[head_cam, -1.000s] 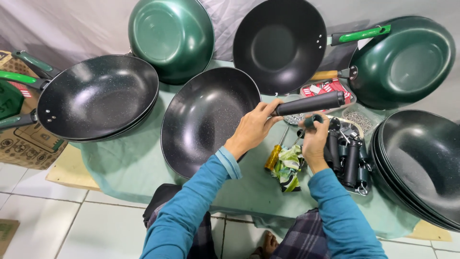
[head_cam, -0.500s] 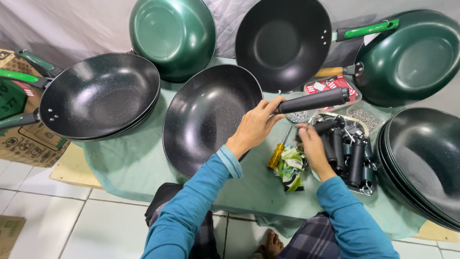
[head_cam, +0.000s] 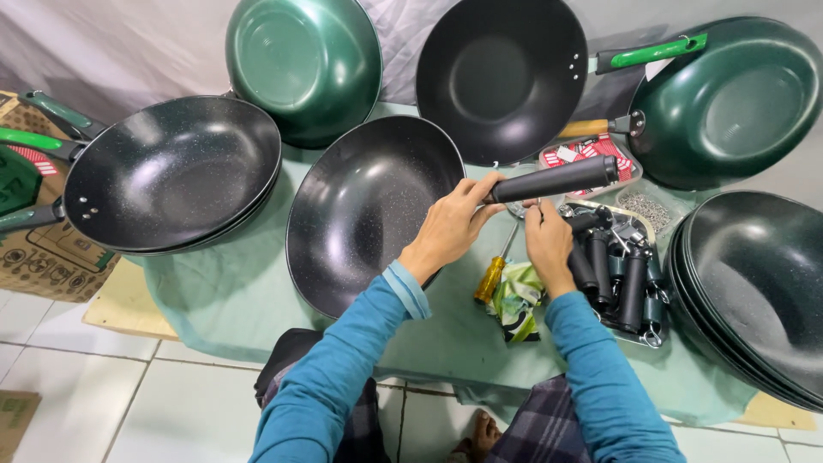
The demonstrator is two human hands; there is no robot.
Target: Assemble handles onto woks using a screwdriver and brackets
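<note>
Little has shifted since the earlier frames: the left hand point(head_cam: 450, 227) keeps its hold near the rim of the speckled black wok point(head_cam: 369, 210), while the right hand point(head_cam: 549, 244), which was lower among the loose handles, now sits closer up under the black handle point(head_cam: 557, 178); seen from the head camera, the left grip is clamped on the inner end of that handle, where it meets the wok's rim, and the handle sticks out to the right, slightly raised; the right hand's fingers are pinched together just below the handle's inner end, but what they pinch is too small to tell; the wok lies open side up on the green cloth point(head_cam: 223, 300) that covers the bench, right in front of the person; just beneath the hands a yellow-handled screwdriver point(head_cam: 493, 276) lies on the cloth beside a crumpled green wrapper point(head_cam: 519, 300); to the right a tray of spare black handles point(head_cam: 621, 279) stands near the right wrist; further right a stack of black woks point(head_cam: 754, 291) rests at the bench's edge; on the left another stack of black woks point(head_cam: 171, 171) lies with green handles; at the back a green wok point(head_cam: 304, 64), a black wok point(head_cam: 501, 77) and a second green wok point(head_cam: 729, 103) lean against the wall.
</note>
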